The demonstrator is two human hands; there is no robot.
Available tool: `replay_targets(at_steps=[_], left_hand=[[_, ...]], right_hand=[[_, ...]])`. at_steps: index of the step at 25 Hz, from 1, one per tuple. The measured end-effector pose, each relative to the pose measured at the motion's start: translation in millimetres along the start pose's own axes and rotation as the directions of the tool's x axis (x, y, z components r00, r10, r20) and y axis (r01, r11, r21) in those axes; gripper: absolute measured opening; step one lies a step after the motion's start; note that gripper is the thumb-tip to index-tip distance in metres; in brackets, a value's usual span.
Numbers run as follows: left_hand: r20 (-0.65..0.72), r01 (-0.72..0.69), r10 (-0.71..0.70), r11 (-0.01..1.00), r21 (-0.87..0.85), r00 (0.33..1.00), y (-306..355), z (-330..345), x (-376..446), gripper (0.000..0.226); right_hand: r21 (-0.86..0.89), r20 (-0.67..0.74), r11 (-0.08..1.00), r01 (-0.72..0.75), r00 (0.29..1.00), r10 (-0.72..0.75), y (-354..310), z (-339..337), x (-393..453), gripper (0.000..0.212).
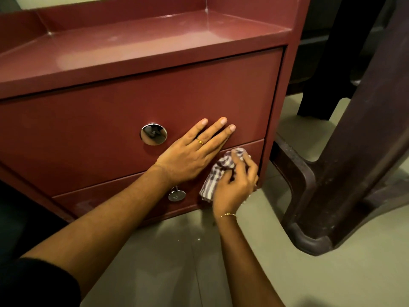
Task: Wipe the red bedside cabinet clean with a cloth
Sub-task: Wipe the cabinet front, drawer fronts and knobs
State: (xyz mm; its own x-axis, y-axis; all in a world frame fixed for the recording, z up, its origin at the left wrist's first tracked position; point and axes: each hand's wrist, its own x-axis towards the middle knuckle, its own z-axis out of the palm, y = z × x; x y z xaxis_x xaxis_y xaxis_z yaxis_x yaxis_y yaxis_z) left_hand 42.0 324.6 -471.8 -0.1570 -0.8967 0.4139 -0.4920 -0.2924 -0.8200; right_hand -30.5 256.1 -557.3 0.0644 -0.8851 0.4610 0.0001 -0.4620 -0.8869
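The red bedside cabinet (137, 100) fills the upper left of the head view, with a glossy top shelf and two drawer fronts. My left hand (192, 156) lies flat with fingers spread on the upper drawer front, just right of its round chrome knob (153, 134). My right hand (234, 185) grips a bunched striped white-and-purple cloth (218, 171) and presses it against the right end of the lower drawer front. A smaller chrome knob (176, 195) sits on the lower drawer, left of the cloth.
A dark brown plastic chair leg (345, 173) stands close to the cabinet's right side, its curved foot on the pale tiled floor (254, 262). A second dark leg (321, 89) stands further back. Small specks lie on the floor in front of the cabinet.
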Motion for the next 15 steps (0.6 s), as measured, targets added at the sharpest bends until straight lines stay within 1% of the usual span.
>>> replay_targets(at_steps=[1,2,3,4,6,7,8,9,10,11,12,13,14,15], left_hand=[[0.004,0.003,-0.003,1.0,-0.003,1.0,0,0,-1,0.05],[0.01,0.006,-0.006,1.0,-0.004,1.0,0,0,-1,0.051],[0.015,0.009,-0.009,1.0,-0.006,1.0,1,-1,-2,0.051],[0.02,0.013,-0.013,1.0,-0.013,1.0,1,-1,-2,0.051],[0.024,0.016,-0.016,0.999,-0.038,1.0,0,-1,-1,0.051],[0.024,0.017,-0.015,0.999,-0.051,1.0,0,-1,-1,0.051],[0.026,0.014,-0.012,0.998,-0.059,1.0,0,0,-2,0.051],[0.026,0.011,-0.009,0.998,-0.058,1.0,0,0,-2,0.051],[0.029,0.01,-0.009,0.998,-0.056,1.0,0,0,-2,0.05],[0.026,0.007,-0.006,0.998,-0.057,1.0,0,1,-3,0.05],[0.023,0.007,-0.005,0.998,-0.056,1.0,1,1,-3,0.05],[0.019,0.011,-0.01,0.998,-0.055,1.0,1,1,-3,0.051],[0.014,0.019,-0.018,0.998,-0.067,1.0,2,0,-1,0.051],[0.001,0.028,-0.028,0.994,-0.105,1.0,2,-2,0,0.052]], right_hand=[[-0.029,0.044,0.999,0.031,0.999,-0.03,4,-2,-8,0.048],[-0.037,0.065,0.999,0.02,0.998,-0.018,11,-5,-11,0.048],[-0.033,0.06,0.999,-0.029,0.998,0.031,18,-6,-9,0.049],[-0.014,0.028,0.995,-0.1,0.995,0.1,23,-8,-2,0.05],[0.075,-0.061,0.962,-0.262,0.962,0.267,20,-7,19,0.048],[0.108,-0.076,0.942,-0.317,0.942,0.326,11,-6,27,0.048],[0.117,-0.068,0.941,-0.316,0.943,0.325,0,-4,31,0.05],[0.108,-0.049,0.963,-0.246,0.966,0.252,-9,-3,29,0.051],[0.075,-0.018,0.989,-0.125,0.992,0.127,-15,-3,21,0.051],[0.036,0.031,0.999,-0.009,0.999,0.007,-15,-4,10,0.05],[0.009,0.079,0.998,0.062,0.995,-0.063,-8,-5,-1,0.049],[-0.007,0.107,0.996,0.086,0.991,-0.085,4,-6,-6,0.049],[-0.013,0.114,0.998,0.065,0.991,-0.063,15,-9,-5,0.049],[-0.004,0.095,1.0,0.004,0.995,-0.004,24,-11,1,0.048]])
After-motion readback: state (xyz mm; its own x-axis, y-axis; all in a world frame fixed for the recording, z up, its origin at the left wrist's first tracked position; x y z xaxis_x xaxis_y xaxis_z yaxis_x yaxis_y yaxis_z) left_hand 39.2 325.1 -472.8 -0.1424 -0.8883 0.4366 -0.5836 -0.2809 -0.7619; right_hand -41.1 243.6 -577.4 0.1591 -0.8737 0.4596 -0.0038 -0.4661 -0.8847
